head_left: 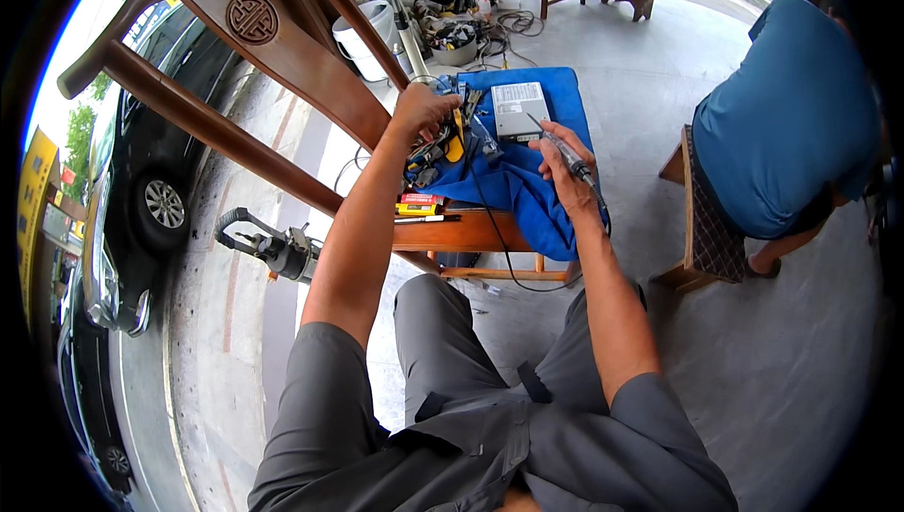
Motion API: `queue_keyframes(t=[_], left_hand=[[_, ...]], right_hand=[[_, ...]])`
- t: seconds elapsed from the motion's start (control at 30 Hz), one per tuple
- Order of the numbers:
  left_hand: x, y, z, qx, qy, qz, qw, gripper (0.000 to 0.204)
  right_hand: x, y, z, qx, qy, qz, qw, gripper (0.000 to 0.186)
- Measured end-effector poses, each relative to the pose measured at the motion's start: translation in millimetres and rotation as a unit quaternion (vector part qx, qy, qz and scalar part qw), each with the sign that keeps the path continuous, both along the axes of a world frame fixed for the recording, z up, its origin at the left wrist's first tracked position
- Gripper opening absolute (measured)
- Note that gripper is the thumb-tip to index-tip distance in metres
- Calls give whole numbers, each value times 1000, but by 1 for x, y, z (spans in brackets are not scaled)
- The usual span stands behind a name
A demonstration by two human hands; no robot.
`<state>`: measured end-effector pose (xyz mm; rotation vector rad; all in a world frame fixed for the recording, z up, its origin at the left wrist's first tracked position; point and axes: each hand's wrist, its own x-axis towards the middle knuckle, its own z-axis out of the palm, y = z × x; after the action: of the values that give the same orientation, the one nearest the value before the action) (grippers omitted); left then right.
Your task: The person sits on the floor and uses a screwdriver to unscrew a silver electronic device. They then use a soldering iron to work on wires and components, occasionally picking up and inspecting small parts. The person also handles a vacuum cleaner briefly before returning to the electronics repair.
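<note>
My right hand [567, 165] is closed around a soldering iron [572, 158] with a greyish handle. Its thin tip points up and left, toward a flat silver-grey box [519, 114] with a white label. A black cable loops below the wooden chair. My left hand [426, 113] is over a jumble of hand tools [443, 149] on the seat's left side. Its fingers are bent and apart, with the index stretched to the right; no held thing shows. Among the tools lies a yellow-handled one [456, 139]. A blue cloth [527, 194] is spread under the box and tools.
The chair's carved back [273, 32] rises at the left. A red and yellow packet [419, 205] lies at the seat's front edge. A dark power tool [282, 246] stands beside the chair. At right, a person in blue [786, 126] sits on a stool [708, 220]. A white bucket [367, 39] is behind.
</note>
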<state>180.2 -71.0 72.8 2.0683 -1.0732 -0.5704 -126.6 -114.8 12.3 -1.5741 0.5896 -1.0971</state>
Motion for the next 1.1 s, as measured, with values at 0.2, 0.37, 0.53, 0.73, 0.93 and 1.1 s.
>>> queue_keyframes(t=[0.2,0.37,0.53,0.73,0.93,1.1], left_hand=[[-3,17,15,-39,-13,-5,999,51],[-47,53,40,-140,75,-25,987,44],[-133,87,-6,-219,233,-99,942,42],[-186,107,-56,-253,249,-18,935,34],[-189,110,-74,-238,211,10,948,43],[-194,109,-83,-263,158,-39,951,41]], right_hand=[[-3,-4,-1,13,1,-2,1000,50],[-1,-4,-1,10,-7,-11,1000,51],[-1,-2,3,5,14,-34,999,52],[4,-5,-7,15,-22,-21,999,49],[1,-8,-13,39,-43,-11,998,72],[-2,-20,-25,79,-76,-4,994,69]])
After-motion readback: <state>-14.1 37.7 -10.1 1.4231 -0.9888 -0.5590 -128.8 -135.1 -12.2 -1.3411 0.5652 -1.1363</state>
